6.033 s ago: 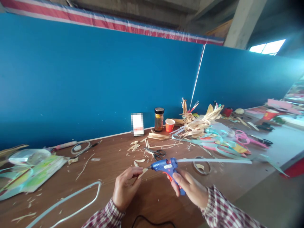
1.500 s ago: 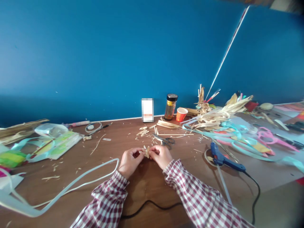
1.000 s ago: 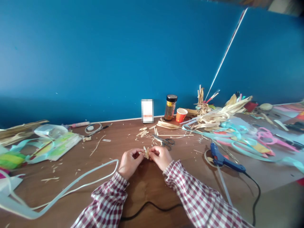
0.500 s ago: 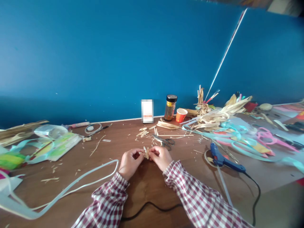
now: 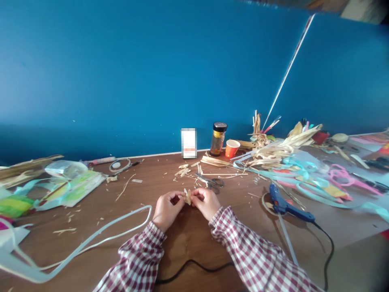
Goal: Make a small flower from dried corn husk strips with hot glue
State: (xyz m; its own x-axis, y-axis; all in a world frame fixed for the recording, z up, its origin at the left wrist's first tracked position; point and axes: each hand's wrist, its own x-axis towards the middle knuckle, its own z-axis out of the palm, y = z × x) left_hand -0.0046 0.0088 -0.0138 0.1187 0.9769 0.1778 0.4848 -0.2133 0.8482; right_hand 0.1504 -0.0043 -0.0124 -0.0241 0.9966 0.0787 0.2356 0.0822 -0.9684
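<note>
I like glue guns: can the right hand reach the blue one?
Probably yes: nothing big stands between the right hand and the glue gun, though the hand pinches a pale piece.

You're in what looks like a craft workshop: your brown worktable bears dried husks, scattered trimmings, a blue glue gun, pink scissors and turquoise ribbons

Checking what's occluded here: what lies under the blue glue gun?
A pale ring sticks partly out from under the blue glue gun; its covered side, and anything else beneath, cannot be seen.
</note>
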